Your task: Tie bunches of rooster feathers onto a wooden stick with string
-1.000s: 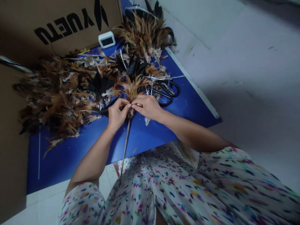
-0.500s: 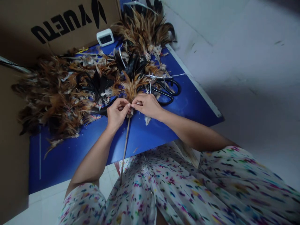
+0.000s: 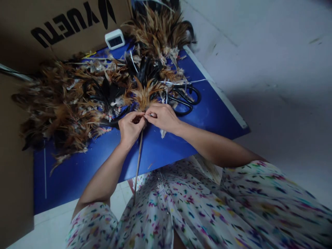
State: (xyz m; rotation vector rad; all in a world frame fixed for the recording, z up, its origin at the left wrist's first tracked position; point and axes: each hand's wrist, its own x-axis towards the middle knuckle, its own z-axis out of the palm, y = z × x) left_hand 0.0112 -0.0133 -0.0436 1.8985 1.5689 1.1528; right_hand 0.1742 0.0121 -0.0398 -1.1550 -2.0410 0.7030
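Observation:
My left hand [image 3: 131, 127] is closed in a pinch where a small bunch of brown feathers [image 3: 144, 94] meets a thin stick [image 3: 138, 160]. My right hand [image 3: 164, 118] pinches at the same spot, its fingertips touching those of the left. A small pale, thin piece, perhaps a strand, shows in the right fingers; its ends are hidden. The feathers fan away from me beyond both hands, while the stick slants down towards my lap. Black-handled scissors [image 3: 183, 100] lie just beyond my right hand, their blades hidden under feathers.
A heap of loose brown and black feathers [image 3: 62, 107] covers the left of the blue table [image 3: 166, 147]. More feathers [image 3: 158, 31] stand bunched at the back. A white digital timer [image 3: 114, 39] stands by a cardboard box [image 3: 77, 41]. A pale strip [image 3: 198, 82] crosses the right edge.
Both hands stay at the feather base with small finger movements. The left fingers have curled closer to the right ones. The view has shifted slightly.

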